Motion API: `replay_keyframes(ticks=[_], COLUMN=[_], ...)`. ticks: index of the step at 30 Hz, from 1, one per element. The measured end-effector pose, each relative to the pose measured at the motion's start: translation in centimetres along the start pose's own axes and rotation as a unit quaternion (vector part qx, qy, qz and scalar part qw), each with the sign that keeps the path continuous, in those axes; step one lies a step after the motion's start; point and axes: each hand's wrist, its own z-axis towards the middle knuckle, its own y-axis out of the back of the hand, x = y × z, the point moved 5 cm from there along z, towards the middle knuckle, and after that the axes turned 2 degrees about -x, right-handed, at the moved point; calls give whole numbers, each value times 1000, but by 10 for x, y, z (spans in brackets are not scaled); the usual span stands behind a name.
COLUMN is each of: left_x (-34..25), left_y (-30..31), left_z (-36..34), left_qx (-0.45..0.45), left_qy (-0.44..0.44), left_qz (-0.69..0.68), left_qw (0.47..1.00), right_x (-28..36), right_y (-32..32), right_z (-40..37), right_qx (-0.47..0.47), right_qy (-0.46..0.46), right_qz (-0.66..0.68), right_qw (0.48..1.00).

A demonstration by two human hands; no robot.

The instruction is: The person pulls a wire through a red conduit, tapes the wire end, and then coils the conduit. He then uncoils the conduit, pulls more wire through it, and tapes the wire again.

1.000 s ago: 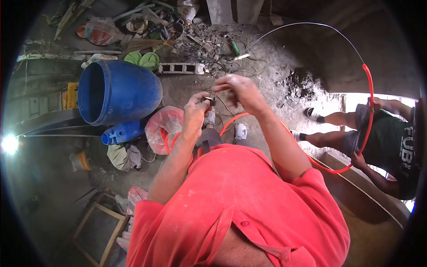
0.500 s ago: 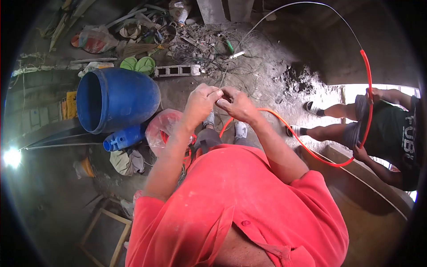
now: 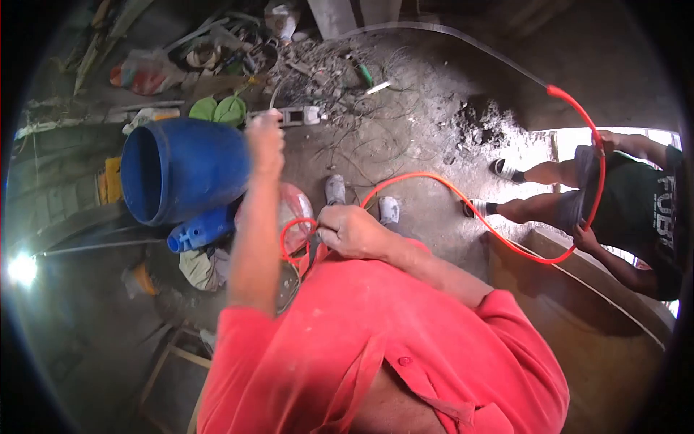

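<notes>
Head view. The grip of the right hand (image 3: 352,230), low in the middle of the frame just above the red shirt (image 3: 390,340), is clenched around an orange flexible plastic tube (image 3: 434,181). The left hand (image 3: 264,141) is raised toward the upper left of centre, curled into a fist and blurred. Whether it holds anything cannot be told.

Half a second ago both hands met fingertip to fingertip in front of the chest. Now they are well apart, the left swung up and the right dropped to the waist. The close two-handed work seems to have given way to a one-handed hold on the tube.

The tube is bright orange, smooth and springy. It makes a small loop just left of the right hand, then arcs up over the dirt floor (image 3: 405,130). From there it sags toward the lower right and climbs in a wide curve at the right edge. There a second person (image 3: 636,210) holds it in both hands. At its upper end a thin grey wire (image 3: 448,32) sweeps on along the top.

A large blue plastic barrel (image 3: 184,170) lies on its side at the left.
</notes>
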Motion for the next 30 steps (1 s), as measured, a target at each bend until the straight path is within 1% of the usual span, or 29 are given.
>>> replay_keyframes(ticks=[1,2,3,4,5,6,7,8,9,10,11,13,14,16,17,18,19,20,22,23,24,26,27,28,30], left_x=[-28,-55,-70,-76,-72,-68,-70,-68,-67,-69,-72,-77,-79,-85,-85,-82,-77,-73,-72,-70,-69,-71,-72,-73,-68], left_y=[-17,-33,-42,-45,-53,-59,-59,-63,-68,-67,-67,-66,-66,-67,-66,-64,-62,-61,-62,-62,-61,-59,-61,-62,-59], left_z=[-4,-24,-37,-37,-41,-46,-46,-51,-55,-56,-60,-69,-75,-87,-92,-97,-100,-106,-121,-125,-129,-136,-140,-145,-146], left_qx=[9,57,100,93,159,226,224,257,290,291,313,354,353,328,327,325,314,303,296,305,313,311,330,348,344], left_qy=[-4,4,5,-10,34,81,75,140,201,195,186,176,172,126,116,113,114,115,109,96,84,64,47,31,22], left_qz=[-3,20,41,37,-1,-39,-40,-103,-164,-164,-180,-207,-207,-214,-218,-218,-188,-160,-143,-149,-155,-161,-173,-185,-181], left_qw=[1000,998,994,995,987,970,971,951,921,922,914,895,896,911,912,913,923,933,938,936,933,934,927,919,921], right_x=[-27,-54,-59,-56,-57,-62,-67,-71,-73,-73,-70,-55,-47,-29,-19,-8,5,8,21,26,26,16,14,10,3], right_y=[13,23,41,60,72,85,96,101,110,118,122,130,134,138,138,138,139,140,138,134,133,127,121,116,114], right_z=[5,2,6,6,2,-1,-1,2,6,10,15,28,35,46,54,61,66,70,79,80,80,80,80,78,77], right_qx=[-94,-176,-152,-153,-152,-167,-184,-183,-226,-269,-271,-265,-261,-247,-231,-214,-203,-201,-171,-205,-199,-148,-152,-148,-172], right_qy=[-37,-79,-99,-142,-191,-196,-201,-198,-199,-199,-184,-170,-160,-155,-134,-113,-98,-96,-45,-49,-48,-110,-125,-126,-139], right_qz=[-11,-12,95,137,180,233,284,282,281,279,294,278,262,257,240,222,208,206,218,260,259,363,407,405,413], right_qw=[995,981,979,968,953,938,919,921,911,900,898,908,915,921,933,944,952,953,960,942,944,913,892,893,884])
